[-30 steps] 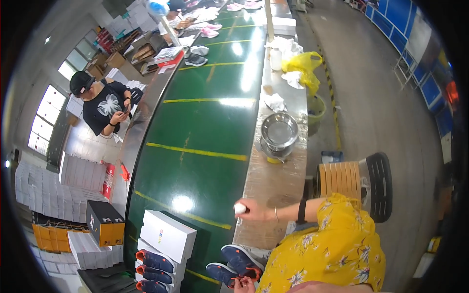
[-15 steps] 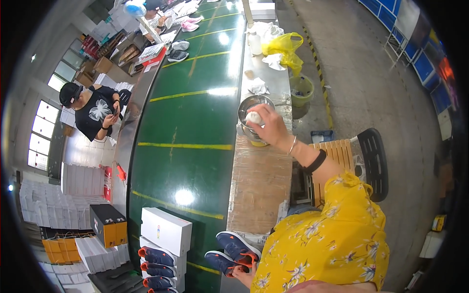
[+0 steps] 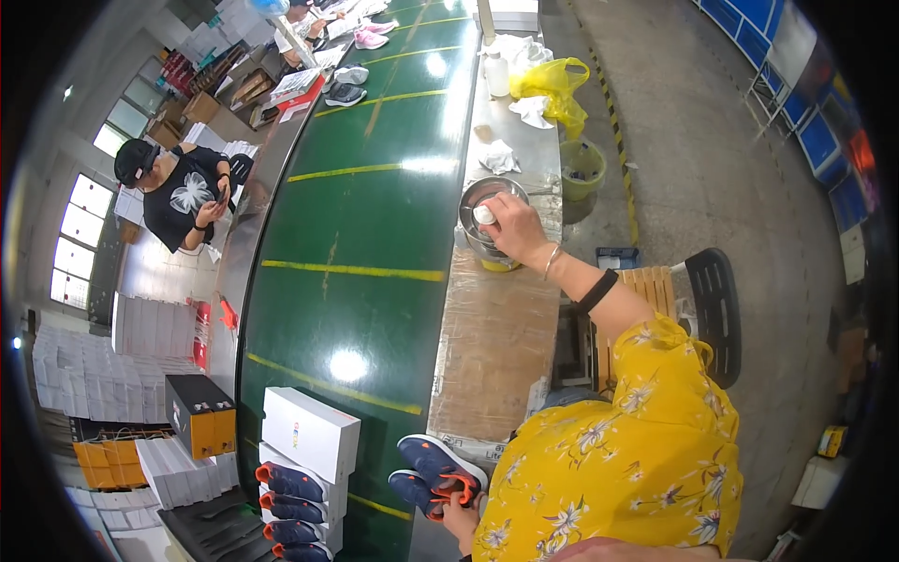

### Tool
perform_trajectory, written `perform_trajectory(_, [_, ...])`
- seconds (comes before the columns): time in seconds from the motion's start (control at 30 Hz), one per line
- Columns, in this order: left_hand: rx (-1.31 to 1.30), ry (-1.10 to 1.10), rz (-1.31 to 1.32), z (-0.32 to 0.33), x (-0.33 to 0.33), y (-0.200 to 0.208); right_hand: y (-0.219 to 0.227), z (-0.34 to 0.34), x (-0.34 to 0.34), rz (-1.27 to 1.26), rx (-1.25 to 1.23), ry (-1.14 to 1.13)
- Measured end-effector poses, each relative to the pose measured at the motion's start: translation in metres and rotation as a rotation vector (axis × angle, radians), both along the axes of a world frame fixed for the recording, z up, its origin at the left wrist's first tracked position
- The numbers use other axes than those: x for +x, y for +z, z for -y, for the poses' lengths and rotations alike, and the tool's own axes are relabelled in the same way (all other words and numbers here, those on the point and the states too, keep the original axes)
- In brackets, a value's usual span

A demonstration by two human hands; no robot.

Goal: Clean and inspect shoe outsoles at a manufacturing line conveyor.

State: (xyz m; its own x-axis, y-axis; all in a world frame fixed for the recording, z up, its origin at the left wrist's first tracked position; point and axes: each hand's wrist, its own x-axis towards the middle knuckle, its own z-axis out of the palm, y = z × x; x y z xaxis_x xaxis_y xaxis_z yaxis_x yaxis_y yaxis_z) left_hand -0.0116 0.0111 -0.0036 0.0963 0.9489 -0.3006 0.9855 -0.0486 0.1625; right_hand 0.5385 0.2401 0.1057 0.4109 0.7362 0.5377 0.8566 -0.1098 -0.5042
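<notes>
My right hand [image 3: 515, 228] pinches a white wad of cloth [image 3: 484, 214] over a round metal bowl [image 3: 480, 190] on the bench. The fingers are closed around the wad. At the bench's near end, my left hand [image 3: 460, 521] grips a pair of dark blue sneakers [image 3: 432, 465] with orange lining by their heel ends. Its fingertips are partly hidden in the orange openings. The two shoes lie side by side, toes pointing left.
Left of the bench runs a green conveyor belt [image 3: 361, 225] with yellow stripes. A white shoebox [image 3: 309, 434] and several blue sneakers [image 3: 292, 481] stand on its near end. Beyond the bowl lie crumpled white cloth [image 3: 499, 157] and a yellow bag [image 3: 554, 86]. A person [image 3: 187, 192] stands across the belt.
My right hand has shifted slightly down with the white wad, still at the bowl. The sneakers in my left hand have moved a little left and up, and the whole view has tilted slightly.
</notes>
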Motion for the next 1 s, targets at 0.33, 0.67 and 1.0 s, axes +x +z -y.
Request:
perform_trajectory(0.33, [-0.074, 0.684, 1.059, -0.041, -0.004, 0.048, -0.012, -0.014, 0.021, 0.114, -0.039, 0.130])
perform_trajectory(0.67, [-0.099, 1.215, 2.075, -0.047, 0.058, 0.035, 0.036, 0.007, -0.089, 0.059, 0.165, 0.205])
perform_trajectory(1.0, [-0.218, 1.125, 2.091, -0.032, 0.050, 0.010, -0.026, 0.081, -0.319, -0.732, -0.597, 1.438])
